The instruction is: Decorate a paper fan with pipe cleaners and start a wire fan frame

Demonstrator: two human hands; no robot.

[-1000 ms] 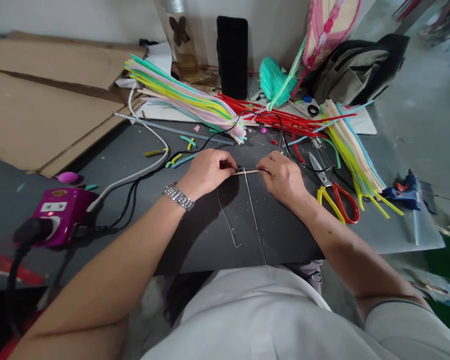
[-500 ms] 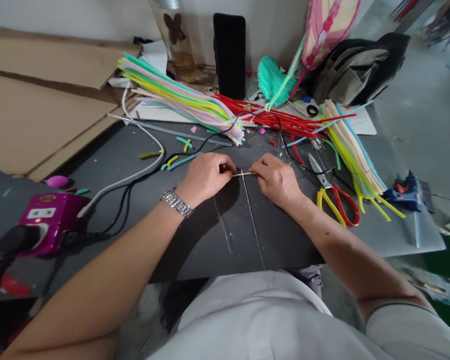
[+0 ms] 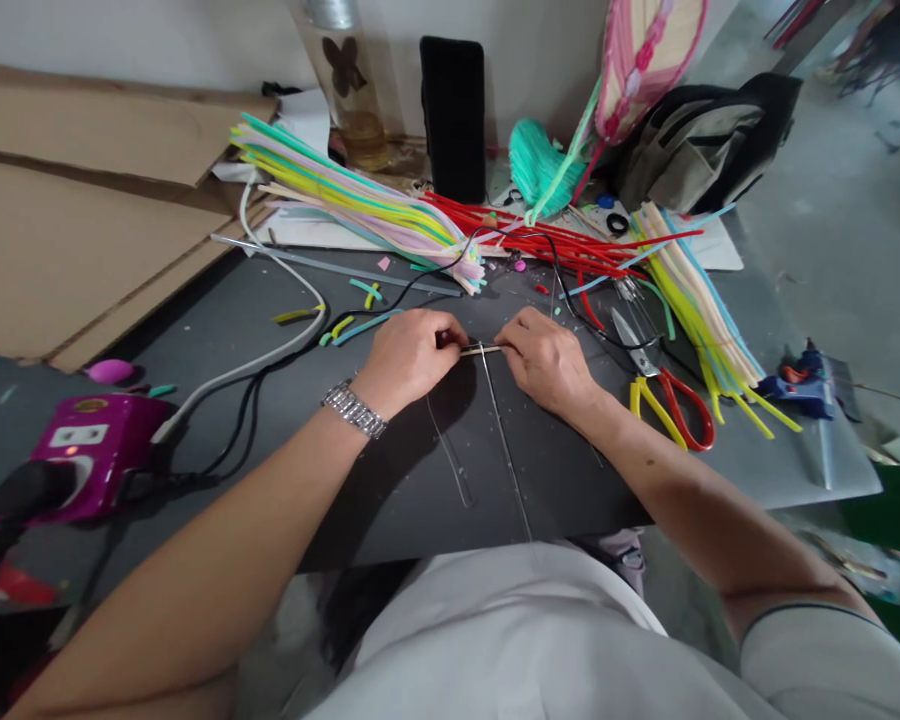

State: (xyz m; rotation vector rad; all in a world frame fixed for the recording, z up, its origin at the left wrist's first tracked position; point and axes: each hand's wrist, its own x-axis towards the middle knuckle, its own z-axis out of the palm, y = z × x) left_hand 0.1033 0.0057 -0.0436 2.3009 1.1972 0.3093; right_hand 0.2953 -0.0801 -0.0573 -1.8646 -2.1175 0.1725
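Metal wire (image 3: 505, 440) pinched between left hand (image 3: 409, 355), right hand (image 3: 544, 360); two sets fingertips nearly touching; one pair scissors (image 3: 649, 365) beside right hand, on black tabletop (image 3: 570, 485).

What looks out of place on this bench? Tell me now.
A black cable is draped over the red strips rather than routed clear of them, and cut scraps lie scattered across the black tabletop.

hot glue gun (image 3: 799, 393) | red-and-yellow scissors (image 3: 645, 365) | magenta power strip (image 3: 97, 450) | cardboard sheets (image 3: 82, 250) | canvas backpack (image 3: 690, 140)
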